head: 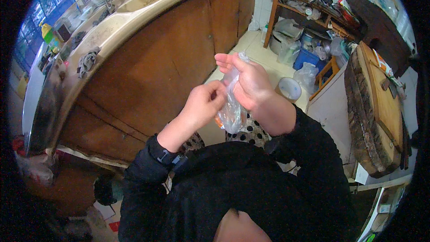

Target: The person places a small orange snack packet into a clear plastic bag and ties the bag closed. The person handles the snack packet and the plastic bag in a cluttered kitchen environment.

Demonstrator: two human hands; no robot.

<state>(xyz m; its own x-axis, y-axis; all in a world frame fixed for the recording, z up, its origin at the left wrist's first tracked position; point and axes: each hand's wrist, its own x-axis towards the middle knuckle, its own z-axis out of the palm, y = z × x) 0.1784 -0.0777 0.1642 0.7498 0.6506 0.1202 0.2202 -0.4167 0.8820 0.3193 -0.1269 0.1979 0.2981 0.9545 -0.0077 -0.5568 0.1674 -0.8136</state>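
Note:
A clear plastic bag (235,114) hangs between my two hands in the middle of the view, above the floor. My left hand (203,104) pinches the side of the bag between thumb and fingertips. My right hand (250,80) is around the upper part of the bag, with its gathered top showing above the thumb and the fingers pointing left. Something orange shows at the bag's lower left; whether it is print or contents I cannot tell. The palm side of my left hand is hidden.
A counter with a sink (100,33) and a grey rag (88,61) curves along the left above brown cabinet doors (168,47). At right are a thick wooden chopping block (369,114), a round bin (289,89), a blue crate (306,59) and a cluttered wooden shelf (275,10).

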